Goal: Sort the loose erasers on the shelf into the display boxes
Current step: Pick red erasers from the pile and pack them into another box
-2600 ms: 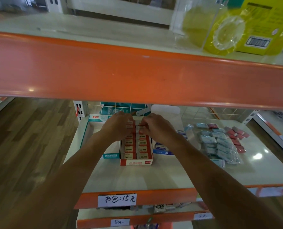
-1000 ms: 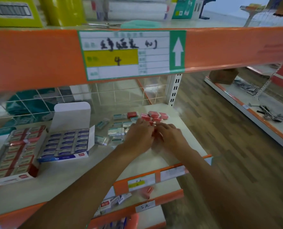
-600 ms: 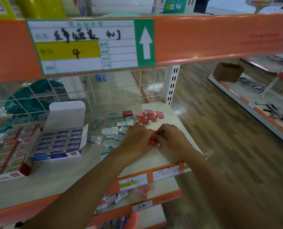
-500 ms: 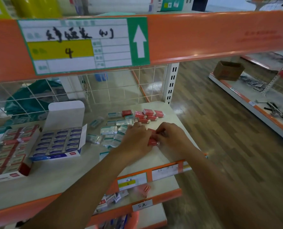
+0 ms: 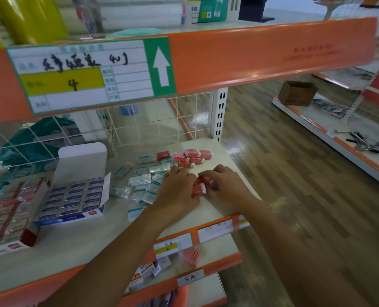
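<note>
1. Near the front right corner of the shelf (image 5: pixel 219 207), the left hand (image 5: pixel 179 189) and the right hand (image 5: pixel 226 185) were seen close together, knuckles up.
2. A pair of red erasers (image 5: pixel 197 189) was held between them, low over the surface; whether it touched the surface could not be told.
3. The nearer eraser was covered by the curled left fingers, and the farther one was pinched by the right fingertips.
4. More loose red erasers (image 5: pixel 190 157) were scattered towards the back right corner, apart from both hands.
5. Teal-and-white erasers (image 5: pixel 143 180) were heaped just left of the left hand, some partly hidden by it.
6. A blue display box (image 5: pixel 73 200) was set left of that heap, its lid flap raised and its rows filled.
7. A red display box (image 5: pixel 6 220) was set at the left edge of the surface, just beside the blue one and also filled in rows.
8. A handwritten price label (image 5: pixel 91 72) was fixed on the orange front edge of the shelf above.
</note>
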{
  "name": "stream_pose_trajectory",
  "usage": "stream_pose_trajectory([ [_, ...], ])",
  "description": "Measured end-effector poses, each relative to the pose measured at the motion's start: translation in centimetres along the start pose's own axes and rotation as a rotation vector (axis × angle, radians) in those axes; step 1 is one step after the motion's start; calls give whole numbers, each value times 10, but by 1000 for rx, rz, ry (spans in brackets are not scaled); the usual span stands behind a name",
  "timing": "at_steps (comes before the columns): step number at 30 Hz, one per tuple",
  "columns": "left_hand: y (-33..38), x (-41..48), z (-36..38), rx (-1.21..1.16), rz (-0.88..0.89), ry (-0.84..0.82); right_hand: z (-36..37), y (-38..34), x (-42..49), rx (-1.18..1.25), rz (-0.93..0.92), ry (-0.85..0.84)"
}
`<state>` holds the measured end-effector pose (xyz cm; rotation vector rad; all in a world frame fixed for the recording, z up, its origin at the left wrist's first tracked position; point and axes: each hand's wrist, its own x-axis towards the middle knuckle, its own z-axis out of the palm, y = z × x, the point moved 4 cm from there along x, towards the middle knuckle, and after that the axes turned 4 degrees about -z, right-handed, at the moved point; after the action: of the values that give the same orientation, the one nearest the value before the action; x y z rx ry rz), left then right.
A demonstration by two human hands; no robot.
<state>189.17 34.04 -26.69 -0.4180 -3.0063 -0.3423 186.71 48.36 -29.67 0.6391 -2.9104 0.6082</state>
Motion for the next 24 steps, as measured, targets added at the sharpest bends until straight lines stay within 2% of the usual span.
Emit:
stream_pose_trajectory([
  [5, -4, 5, -8, -54, -34, 133, -8, -1, -4, 105, 100, 135],
  [14, -24, -7, -34, -422, -57, 132, -20, -36, 0, 200, 26, 303],
  [18, -54, -21, -52, -526, -134, 182, -14, -69, 12, 254, 7, 302],
  [24, -107, -45, -73, -597, -153, 237, -1, -128, 36, 337, -32, 277],
])
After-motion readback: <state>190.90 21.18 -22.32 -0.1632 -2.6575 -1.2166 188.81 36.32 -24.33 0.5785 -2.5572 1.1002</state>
